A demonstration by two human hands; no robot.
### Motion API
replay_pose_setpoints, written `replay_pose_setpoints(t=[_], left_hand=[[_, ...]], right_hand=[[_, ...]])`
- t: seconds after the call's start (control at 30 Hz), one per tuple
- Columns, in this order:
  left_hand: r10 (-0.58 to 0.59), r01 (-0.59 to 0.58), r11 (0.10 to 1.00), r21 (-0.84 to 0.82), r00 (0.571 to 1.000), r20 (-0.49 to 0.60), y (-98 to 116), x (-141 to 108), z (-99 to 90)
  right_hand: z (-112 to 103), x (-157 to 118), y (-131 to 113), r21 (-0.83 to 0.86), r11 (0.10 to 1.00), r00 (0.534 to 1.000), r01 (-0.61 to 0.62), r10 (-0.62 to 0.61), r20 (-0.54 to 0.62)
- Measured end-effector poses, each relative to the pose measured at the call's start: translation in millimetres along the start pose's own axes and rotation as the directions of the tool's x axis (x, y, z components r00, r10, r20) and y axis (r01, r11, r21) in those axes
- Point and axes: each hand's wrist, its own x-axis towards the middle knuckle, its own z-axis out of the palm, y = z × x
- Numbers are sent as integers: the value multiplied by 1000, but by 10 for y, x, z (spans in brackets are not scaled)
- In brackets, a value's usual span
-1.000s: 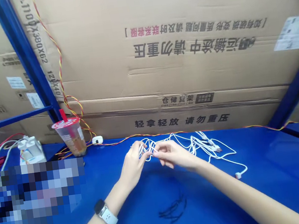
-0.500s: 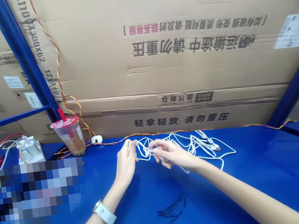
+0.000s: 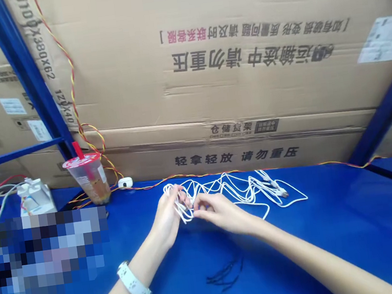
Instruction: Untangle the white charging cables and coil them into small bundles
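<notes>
Loops of white cable [image 3: 185, 214] are bunched in my left hand [image 3: 168, 213], whose fingers curl round them. Close on its right, my right hand [image 3: 215, 209] pinches the white cable at the side of the bunch, thumb and forefinger together. More white cable [image 3: 252, 188] lies in loose tangled loops along the back of the blue surface, with connector ends at its right. Several thin black ties [image 3: 224, 276] lie on the surface in front of my hands.
Large cardboard boxes [image 3: 197, 98] stand behind the blue surface [image 3: 286, 260], between blue posts. At the left are a drink cup [image 3: 90, 180] with a red straw, a small white case [image 3: 125, 183], a white power adapter [image 3: 36, 197] and a blurred-out area.
My left hand has turned, and looped cable now shows in it. My right hand has moved slightly left and down, closer to it. The cable end below my right hand no longer shows.
</notes>
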Motion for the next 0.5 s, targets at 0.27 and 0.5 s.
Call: replay_pose_setpoints(t=[0.27, 0.5], left_hand=[[47, -49, 987, -152, 999, -18, 224, 123, -197], [11, -50, 924, 379, 994, 105, 199, -20, -31]], right_hand=[[-455, 30, 183, 156, 979, 975, -131, 98, 201], [-702, -6, 76, 217, 971, 992, -98, 78, 100]])
